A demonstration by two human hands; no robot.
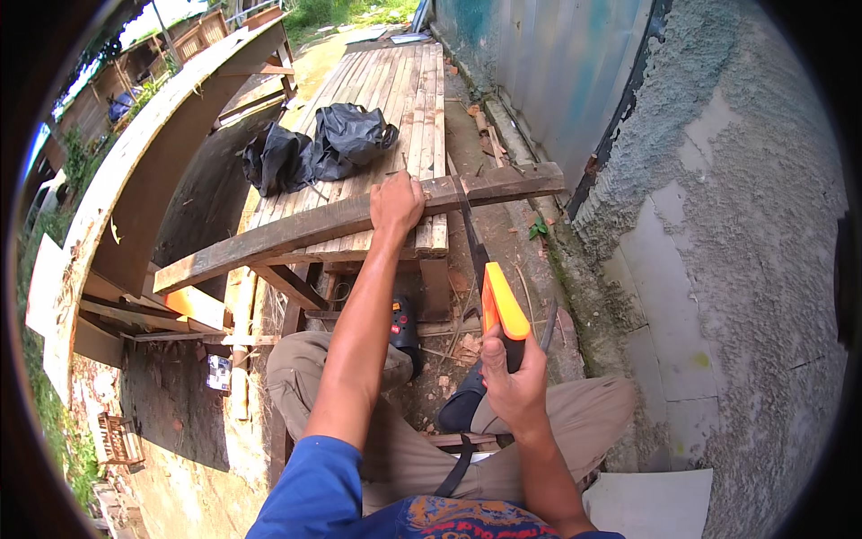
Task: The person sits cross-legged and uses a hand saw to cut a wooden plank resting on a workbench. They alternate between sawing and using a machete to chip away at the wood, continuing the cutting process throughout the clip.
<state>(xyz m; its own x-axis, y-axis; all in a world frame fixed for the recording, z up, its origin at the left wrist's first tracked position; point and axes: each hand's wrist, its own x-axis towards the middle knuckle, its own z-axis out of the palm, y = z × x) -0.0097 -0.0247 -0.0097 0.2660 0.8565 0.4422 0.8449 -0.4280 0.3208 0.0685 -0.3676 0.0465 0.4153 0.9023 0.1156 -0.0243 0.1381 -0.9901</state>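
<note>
A long, dark wooden beam (pixel 296 229) lies crosswise over the near end of a slatted wooden bench (pixel 386 81), its right end jutting out past the bench's edge. My left hand (pixel 397 205) is closed over the beam near its middle, fingers wrapped on the far side. In my right hand (pixel 519 386) is a hand saw (pixel 505 305) with an orange and black handle. Its narrow dark blade reaches away from me, and the far part meets the beam just right of the bench. How deep the blade sits in the wood cannot be made out.
Black plastic bags (pixel 346 139) rest on the bench beyond the beam. A rough grey wall (pixel 736 225) and a metal sheet (pixel 566 72) rise on the right. Large curved wooden panels (pixel 171 162) stand at left. Wood scraps (pixel 467 346) litter the ground by my feet.
</note>
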